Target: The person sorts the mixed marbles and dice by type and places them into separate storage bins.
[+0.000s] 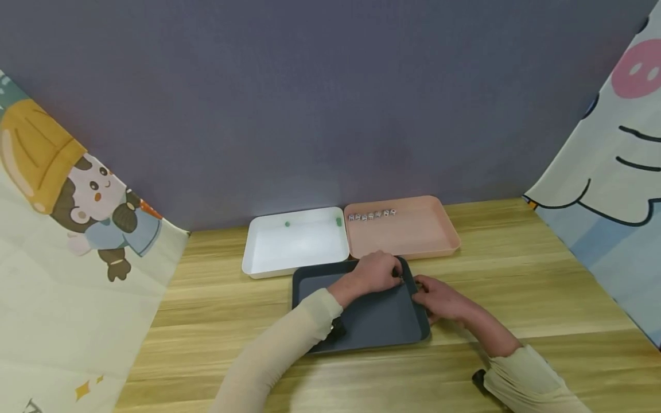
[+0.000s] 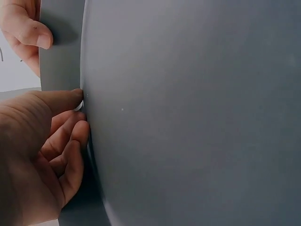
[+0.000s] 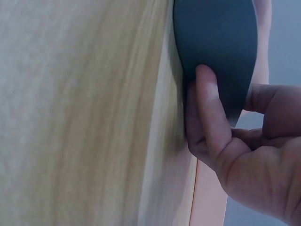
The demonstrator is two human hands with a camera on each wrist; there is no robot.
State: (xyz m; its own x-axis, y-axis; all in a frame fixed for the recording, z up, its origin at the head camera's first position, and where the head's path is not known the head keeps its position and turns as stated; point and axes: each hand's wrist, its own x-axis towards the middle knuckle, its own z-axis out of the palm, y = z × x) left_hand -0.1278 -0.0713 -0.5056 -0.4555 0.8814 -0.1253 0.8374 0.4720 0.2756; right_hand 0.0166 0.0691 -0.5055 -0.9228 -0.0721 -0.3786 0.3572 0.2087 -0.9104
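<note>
A dark grey tray point(image 1: 382, 318) lies on the table in front of the person. My left hand point(image 1: 376, 271) reaches into its far right corner. Thumb and fingers point(image 2: 66, 100) pinch a small whitish piece point(image 2: 78, 108), mostly hidden between the fingertips, against the tray's floor and wall. At the tray's right side, my right hand point(image 1: 443, 298) grips the wall, with fingers point(image 3: 209, 103) along the outside and the thumb over the rim. Beyond, a pink tray point(image 1: 408, 234) carries a row of several small dice point(image 1: 371, 216) with dark marks.
A white tray point(image 1: 289, 246) stands left of the pink one, with a small green piece point(image 1: 287, 224) and another green piece point(image 1: 338, 221) inside. Both touch or nearly touch the dark tray's far edge. A grey wall point(image 1: 330, 115) rises behind the wooden table point(image 1: 516, 258).
</note>
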